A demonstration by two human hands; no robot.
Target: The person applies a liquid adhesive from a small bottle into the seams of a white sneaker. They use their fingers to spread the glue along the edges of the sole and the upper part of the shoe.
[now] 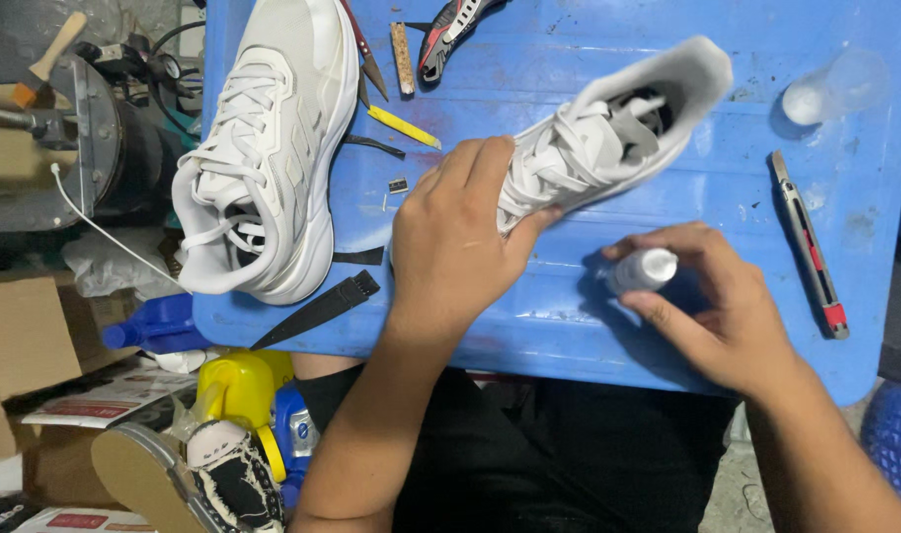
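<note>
The left hand [450, 247] is clamped over the toe of a white shoe [598, 138] lying mid-board on the blue board [569, 326], heel toward the far edge. The right hand [717, 316] is closed around a small white bottle [643, 269] near the board's front edge. A second shoe [263, 148] rests at the left edge and a cutter [809, 245] toward the right; judging by this, nothing from the bottle has reached the shoe yet.
</note>
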